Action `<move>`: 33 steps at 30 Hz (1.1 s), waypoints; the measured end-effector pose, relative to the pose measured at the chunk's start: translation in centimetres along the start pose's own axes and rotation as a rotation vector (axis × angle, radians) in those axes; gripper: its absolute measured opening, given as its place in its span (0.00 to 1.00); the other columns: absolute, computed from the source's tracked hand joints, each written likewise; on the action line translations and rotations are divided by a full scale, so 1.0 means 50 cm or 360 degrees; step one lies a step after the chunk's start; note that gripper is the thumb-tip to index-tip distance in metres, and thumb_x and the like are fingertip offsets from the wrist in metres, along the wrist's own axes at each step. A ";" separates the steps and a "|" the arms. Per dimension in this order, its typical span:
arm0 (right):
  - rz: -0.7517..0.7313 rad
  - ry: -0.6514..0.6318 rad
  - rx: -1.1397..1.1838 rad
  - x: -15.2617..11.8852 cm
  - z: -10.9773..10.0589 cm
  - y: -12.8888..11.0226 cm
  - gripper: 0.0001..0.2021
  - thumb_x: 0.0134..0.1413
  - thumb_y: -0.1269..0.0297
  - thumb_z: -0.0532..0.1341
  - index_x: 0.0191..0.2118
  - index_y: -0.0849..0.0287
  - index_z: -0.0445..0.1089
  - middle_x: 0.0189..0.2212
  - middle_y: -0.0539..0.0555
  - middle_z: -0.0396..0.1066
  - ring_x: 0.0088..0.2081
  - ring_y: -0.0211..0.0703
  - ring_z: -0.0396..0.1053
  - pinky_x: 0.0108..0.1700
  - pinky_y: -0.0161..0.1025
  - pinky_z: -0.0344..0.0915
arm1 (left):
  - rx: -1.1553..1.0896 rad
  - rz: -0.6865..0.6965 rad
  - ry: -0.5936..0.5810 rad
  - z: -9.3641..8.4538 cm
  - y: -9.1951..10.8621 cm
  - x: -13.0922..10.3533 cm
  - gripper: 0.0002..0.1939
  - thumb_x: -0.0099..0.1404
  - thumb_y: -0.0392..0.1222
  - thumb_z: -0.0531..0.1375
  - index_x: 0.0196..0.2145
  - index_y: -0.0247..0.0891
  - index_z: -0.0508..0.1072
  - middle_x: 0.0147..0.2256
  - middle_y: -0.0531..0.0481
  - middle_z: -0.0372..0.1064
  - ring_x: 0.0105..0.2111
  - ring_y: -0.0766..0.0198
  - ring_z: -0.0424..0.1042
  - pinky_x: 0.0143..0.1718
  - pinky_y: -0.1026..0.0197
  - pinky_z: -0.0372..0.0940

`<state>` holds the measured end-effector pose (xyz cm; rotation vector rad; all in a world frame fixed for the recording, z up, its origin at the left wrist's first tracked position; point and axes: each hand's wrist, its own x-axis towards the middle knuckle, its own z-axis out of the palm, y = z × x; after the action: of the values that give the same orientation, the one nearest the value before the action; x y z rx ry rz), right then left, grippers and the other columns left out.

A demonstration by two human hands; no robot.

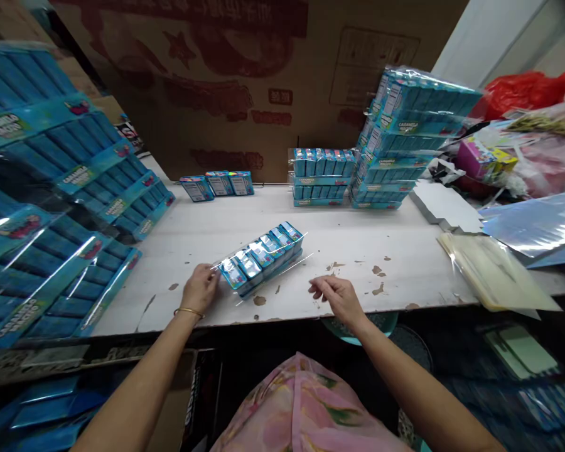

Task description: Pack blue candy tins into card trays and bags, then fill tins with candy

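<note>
A display tray of small blue packs (261, 256) lies slantwise on the white tabletop, inside a clear plastic sleeve whose ends stick out at both sides. My left hand (201, 287), with a thin bracelet at the wrist, has its fingers closed at the sleeve's left end. Right of the tray, my right hand (338, 295) hovers over the table's front part, apart from the tray. Its fingers are curled together, and whether anything small is between them is hidden.
Wrapped trays are stacked high at the left (75, 182) and back right (395, 138). A shorter stack (322, 176) and several loose packs (219, 184) stand at the back. Flat white card (447, 204) and clear sleeves (496, 270) lie at the right.
</note>
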<state>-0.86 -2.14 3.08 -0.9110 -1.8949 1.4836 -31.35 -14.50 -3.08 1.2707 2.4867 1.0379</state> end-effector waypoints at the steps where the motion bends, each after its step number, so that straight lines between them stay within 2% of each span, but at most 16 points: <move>1: -0.0044 0.0111 -0.0023 0.032 -0.006 0.000 0.16 0.51 0.54 0.52 0.31 0.61 0.71 0.26 0.54 0.71 0.27 0.37 0.67 0.27 0.33 0.61 | -0.0206 -0.0247 0.0164 -0.006 -0.001 0.004 0.14 0.54 0.50 0.50 0.25 0.37 0.66 0.30 0.47 0.64 0.30 0.62 0.65 0.32 0.59 0.59; 3: -0.0110 0.0345 -0.0113 0.102 -0.016 0.004 0.16 0.50 0.54 0.52 0.32 0.61 0.70 0.29 0.55 0.71 0.32 0.39 0.67 0.32 0.35 0.62 | -0.0687 -0.0711 0.0341 -0.013 0.014 -0.006 0.20 0.55 0.57 0.48 0.26 0.35 0.65 0.27 0.48 0.64 0.25 0.64 0.65 0.28 0.60 0.60; 4: -0.0118 0.0438 -0.0167 0.138 -0.020 0.008 0.16 0.49 0.54 0.53 0.33 0.61 0.70 0.31 0.55 0.71 0.34 0.40 0.66 0.35 0.36 0.61 | -0.0921 -0.0854 0.0327 -0.015 0.029 -0.017 0.22 0.54 0.59 0.48 0.26 0.35 0.65 0.25 0.49 0.64 0.23 0.66 0.64 0.26 0.61 0.60; 6: -0.0063 0.0520 -0.0233 0.206 -0.024 0.018 0.18 0.47 0.52 0.53 0.33 0.62 0.70 0.31 0.55 0.71 0.34 0.41 0.65 0.37 0.37 0.60 | -0.1264 -0.0953 0.0206 -0.019 0.063 -0.044 0.22 0.51 0.60 0.53 0.25 0.34 0.65 0.22 0.52 0.63 0.21 0.69 0.63 0.25 0.64 0.59; 9: 0.0175 0.0398 -0.0193 0.285 -0.019 0.027 0.19 0.42 0.49 0.55 0.27 0.63 0.69 0.26 0.55 0.70 0.30 0.40 0.64 0.34 0.37 0.58 | -0.1417 -0.0920 0.0066 -0.029 0.108 -0.070 0.19 0.44 0.53 0.62 0.24 0.33 0.67 0.21 0.54 0.62 0.21 0.72 0.60 0.23 0.67 0.56; 11: 0.0325 0.0256 -0.0164 0.317 -0.011 0.027 0.17 0.37 0.50 0.58 0.22 0.63 0.69 0.20 0.52 0.68 0.26 0.38 0.62 0.31 0.36 0.57 | -0.1364 -0.0876 0.0025 -0.038 0.123 -0.075 0.18 0.43 0.52 0.63 0.23 0.32 0.68 0.20 0.54 0.62 0.20 0.73 0.58 0.22 0.68 0.52; 15: 0.0409 0.0020 -0.0106 0.335 0.003 0.006 0.11 0.27 0.58 0.64 0.17 0.62 0.67 0.13 0.47 0.61 0.20 0.33 0.56 0.27 0.34 0.53 | -0.1155 -0.0781 0.0030 -0.062 0.134 -0.069 0.17 0.43 0.52 0.63 0.22 0.33 0.71 0.19 0.53 0.64 0.20 0.72 0.57 0.21 0.67 0.50; 18: 0.0368 -0.0075 0.0047 0.335 0.012 -0.016 0.08 0.25 0.63 0.64 0.16 0.62 0.67 0.11 0.46 0.61 0.19 0.32 0.56 0.27 0.34 0.53 | -0.1087 -0.0685 0.0030 -0.081 0.142 -0.050 0.17 0.41 0.52 0.63 0.22 0.34 0.72 0.20 0.52 0.66 0.22 0.70 0.58 0.21 0.66 0.51; 21: 0.0301 0.0029 0.0132 0.351 0.011 -0.041 0.07 0.26 0.64 0.63 0.15 0.62 0.65 0.11 0.46 0.61 0.19 0.32 0.58 0.28 0.33 0.55 | -0.1066 -0.0569 0.0092 -0.100 0.156 0.006 0.17 0.37 0.52 0.65 0.21 0.35 0.72 0.21 0.51 0.67 0.23 0.68 0.59 0.21 0.66 0.51; 24: 0.0203 0.0197 0.0114 0.384 -0.026 -0.086 0.07 0.27 0.66 0.63 0.14 0.62 0.64 0.12 0.45 0.62 0.19 0.31 0.58 0.27 0.33 0.55 | -0.1024 -0.0437 0.0060 -0.122 0.198 0.095 0.16 0.38 0.50 0.64 0.21 0.35 0.72 0.21 0.52 0.66 0.23 0.70 0.58 0.21 0.67 0.50; 26: 0.0087 0.0296 0.0040 0.411 -0.073 -0.133 0.07 0.29 0.66 0.63 0.15 0.63 0.64 0.12 0.45 0.62 0.19 0.31 0.57 0.27 0.32 0.56 | -0.1019 -0.0320 0.0032 -0.137 0.249 0.163 0.14 0.41 0.47 0.64 0.22 0.34 0.72 0.20 0.53 0.64 0.21 0.72 0.56 0.20 0.68 0.49; 29: -0.0078 0.0511 -0.0189 0.465 -0.158 -0.217 0.08 0.33 0.65 0.63 0.17 0.64 0.65 0.12 0.45 0.60 0.17 0.30 0.56 0.24 0.31 0.56 | -0.1110 -0.0163 0.0093 -0.147 0.349 0.268 0.10 0.42 0.41 0.63 0.22 0.32 0.71 0.18 0.55 0.63 0.19 0.75 0.54 0.19 0.69 0.47; 33: -0.0121 0.0875 -0.0605 0.567 -0.265 -0.302 0.09 0.42 0.65 0.60 0.23 0.67 0.67 0.13 0.49 0.61 0.17 0.34 0.61 0.24 0.33 0.59 | -0.1226 -0.0006 0.0153 -0.131 0.485 0.405 0.04 0.44 0.35 0.60 0.20 0.31 0.69 0.16 0.55 0.60 0.17 0.75 0.55 0.17 0.69 0.47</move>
<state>-10.56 25.76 21.37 -1.2476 -1.7794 0.7254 -31.05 7.27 20.75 0.9667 1.8042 1.8305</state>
